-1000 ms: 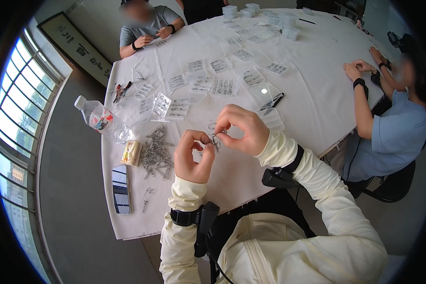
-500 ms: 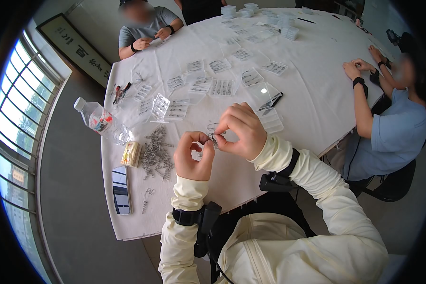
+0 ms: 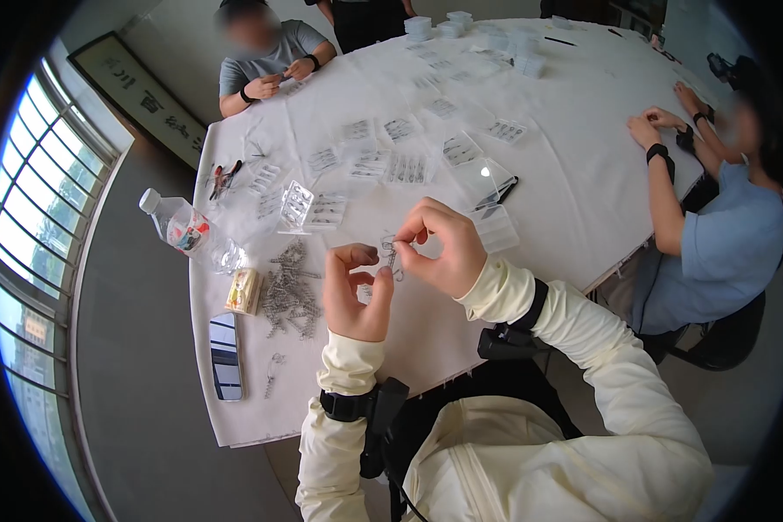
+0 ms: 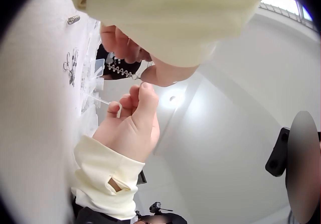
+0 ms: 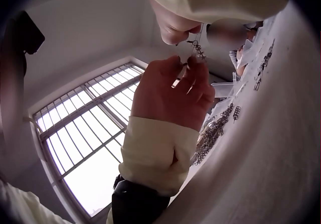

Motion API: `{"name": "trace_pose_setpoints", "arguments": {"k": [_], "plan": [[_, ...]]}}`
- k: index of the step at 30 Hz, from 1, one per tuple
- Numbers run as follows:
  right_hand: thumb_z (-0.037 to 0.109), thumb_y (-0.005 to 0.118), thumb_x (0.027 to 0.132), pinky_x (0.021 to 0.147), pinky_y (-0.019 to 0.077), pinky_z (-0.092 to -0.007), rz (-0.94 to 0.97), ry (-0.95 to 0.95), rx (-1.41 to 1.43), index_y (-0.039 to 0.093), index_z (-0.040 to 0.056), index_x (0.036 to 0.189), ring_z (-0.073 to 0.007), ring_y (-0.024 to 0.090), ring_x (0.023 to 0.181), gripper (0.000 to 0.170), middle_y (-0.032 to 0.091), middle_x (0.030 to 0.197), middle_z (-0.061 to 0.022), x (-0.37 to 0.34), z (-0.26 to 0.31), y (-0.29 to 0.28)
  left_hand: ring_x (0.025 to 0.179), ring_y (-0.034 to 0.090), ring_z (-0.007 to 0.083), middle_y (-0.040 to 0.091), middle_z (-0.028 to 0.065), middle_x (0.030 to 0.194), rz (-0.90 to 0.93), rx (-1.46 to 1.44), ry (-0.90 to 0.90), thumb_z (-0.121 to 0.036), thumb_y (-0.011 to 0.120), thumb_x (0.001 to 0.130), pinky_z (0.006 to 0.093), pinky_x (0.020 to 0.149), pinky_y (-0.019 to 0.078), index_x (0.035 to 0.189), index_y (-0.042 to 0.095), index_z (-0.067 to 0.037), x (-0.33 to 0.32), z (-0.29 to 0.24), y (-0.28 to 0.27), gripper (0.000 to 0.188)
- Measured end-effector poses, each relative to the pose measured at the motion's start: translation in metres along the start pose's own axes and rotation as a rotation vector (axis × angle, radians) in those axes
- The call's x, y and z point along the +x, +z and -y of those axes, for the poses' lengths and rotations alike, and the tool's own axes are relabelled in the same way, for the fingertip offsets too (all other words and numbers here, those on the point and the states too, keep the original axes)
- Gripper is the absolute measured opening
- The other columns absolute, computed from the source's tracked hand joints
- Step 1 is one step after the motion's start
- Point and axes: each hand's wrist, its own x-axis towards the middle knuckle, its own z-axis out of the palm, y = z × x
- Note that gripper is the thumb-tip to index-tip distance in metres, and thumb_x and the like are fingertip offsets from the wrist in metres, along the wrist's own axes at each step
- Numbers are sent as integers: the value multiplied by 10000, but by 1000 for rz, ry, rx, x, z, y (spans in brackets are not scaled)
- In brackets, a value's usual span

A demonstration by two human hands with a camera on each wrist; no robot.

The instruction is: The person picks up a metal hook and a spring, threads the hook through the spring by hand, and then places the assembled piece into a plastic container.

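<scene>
Between my two hands hangs a small fishing rig [image 3: 391,254], a thin metal spring with wire and hooks on it. My right hand [image 3: 444,250] pinches its upper part between thumb and forefinger. Just left of it, the thumb and forefinger of my left hand [image 3: 357,296] stand apart, with the fingertips close beside the rig. In the left wrist view the spring [image 4: 120,71] shows between the hands. A loose coil [image 5: 236,113] and another hooked rig [image 5: 263,66] lie on the cloth in the right wrist view.
A heap of springs [image 3: 289,291] lies left of my hands, with a tissue pack [image 3: 244,290], phone [image 3: 226,357] and tilted bottle [image 3: 187,226]. Clear boxes of rigs [image 3: 409,165] and pliers [image 3: 224,178] lie farther off. People sit across and at right.
My left thumb and forefinger have parted from the rig they pinched before. My right hand keeps its pinch, and more of the rig now shows between the hands.
</scene>
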Motion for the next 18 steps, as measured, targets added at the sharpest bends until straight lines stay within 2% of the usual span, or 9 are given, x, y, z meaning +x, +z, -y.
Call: {"name": "trace_pose_setpoints", "arguments": {"k": [2, 4, 6, 9, 11, 15, 18], "plan": [[74, 697, 780, 651, 448, -276, -2, 102, 95, 627, 66, 820, -143, 529, 668, 81, 593, 789, -22, 0, -1, -1, 1019, 553, 154, 551, 70, 1125, 84, -72, -150, 12, 588, 872, 277, 832, 469, 1173, 479, -16, 1, -6, 2, 321], [82, 689, 797, 648, 444, -269, 7, 123, 121, 636, 57, 832, -133, 526, 669, 69, 593, 788, -22, 0, -3, -1, 1046, 561, 164, 574, 76, 1111, 123, -133, -186, -9, 588, 895, 296, 869, 478, 1201, 476, -7, 2, -2, 4, 326], [91, 682, 813, 644, 439, -261, 17, 144, 145, 646, 49, 845, -124, 523, 670, 63, 593, 787, -22, -1, -5, -1, 1007, 593, 148, 621, 66, 1085, 139, -189, -235, -99, 648, 894, 278, 824, 489, 1203, 519, -16, 3, 0, 6, 345], [117, 674, 839, 639, 432, -244, 34, 186, 219, 656, 40, 873, -93, 518, 672, 87, 615, 793, -2, -2, -10, 2, 973, 602, 129, 631, 65, 1076, 177, -137, -218, -122, 644, 913, 269, 809, 489, 1187, 553, -9, 4, 10, 4, 310], [141, 675, 854, 633, 428, -226, 47, 342, 421, 660, 22, 906, -61, 506, 669, 130, 635, 788, 9, -4, -14, 5, 942, 602, 115, 636, 59, 1050, 164, -130, -220, -119, 639, 920, 256, 791, 487, 1166, 570, -4, 3, 13, 4, 281], [155, 672, 868, 626, 428, -212, 16, 371, 486, 659, 11, 921, -37, 498, 673, 154, 648, 786, 7, -6, -15, 7, 843, 594, 86, 658, 41, 963, 110, -197, -272, -102, 621, 936, 222, 738, 476, 1114, 613, 13, 1, 10, 3, 212], [152, 665, 875, 624, 432, -204, 22, 380, 509, 651, 5, 916, -33, 500, 673, 153, 638, 784, 10, -6, -17, 7, 808, 582, 73, 671, 36, 927, 81, -149, -243, -94, 612, 943, 215, 721, 471, 1088, 638, 23, 2, 3, 3, 188]]}}
